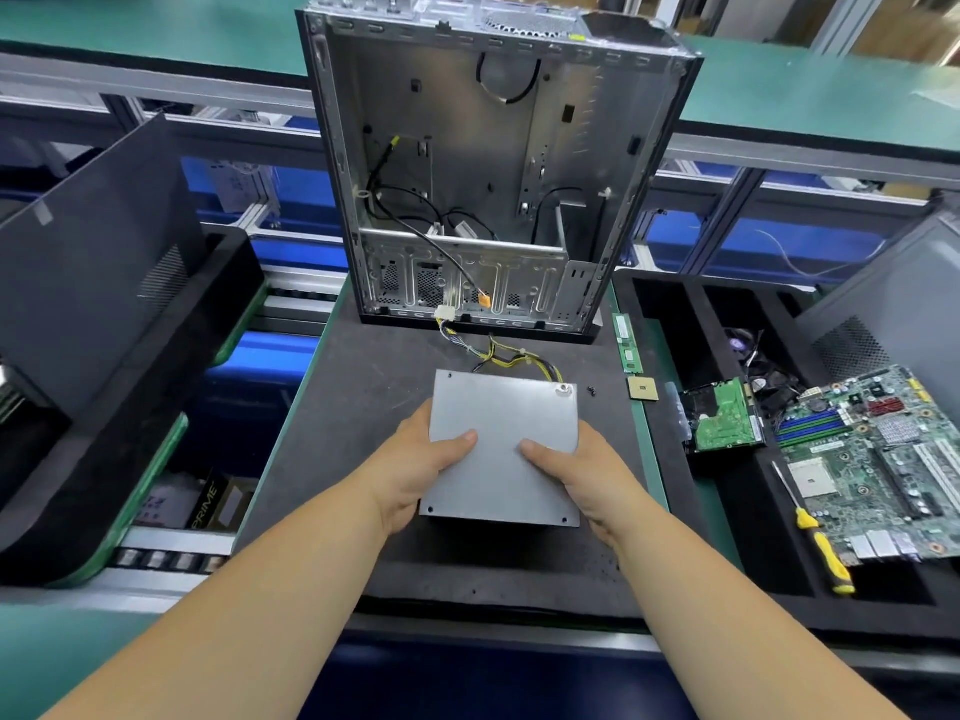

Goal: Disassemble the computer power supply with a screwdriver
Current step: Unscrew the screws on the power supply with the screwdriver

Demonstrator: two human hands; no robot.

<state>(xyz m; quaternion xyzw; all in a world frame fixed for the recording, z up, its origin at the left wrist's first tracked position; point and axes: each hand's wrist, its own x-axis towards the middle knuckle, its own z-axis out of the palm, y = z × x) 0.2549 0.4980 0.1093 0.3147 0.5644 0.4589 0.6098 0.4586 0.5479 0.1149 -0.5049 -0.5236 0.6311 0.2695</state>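
Observation:
The grey metal power supply (pixel 501 407) sits on the black foam mat (pixel 353 387), flat side up, with its yellow and black cable bundle (pixel 511 358) trailing toward the case. My left hand (pixel 421 465) grips its left side, thumb on top. Gripping the right side is my right hand (pixel 582 472), thumb also on the top plate. The yellow-handled screwdriver (pixel 818 537) lies in the black tray at the right, apart from both hands. A small dark screw (pixel 591 391) lies on the mat just right of the supply.
The open, emptied computer case (pixel 498 163) stands behind the supply. A RAM stick (pixel 627 343) and a CPU (pixel 642 389) lie to its right. The right tray (pixel 670 324) holds a hard drive (pixel 724 423), a motherboard (pixel 872 459) and a fan. Dark side panels lean at left (pixel 98 283).

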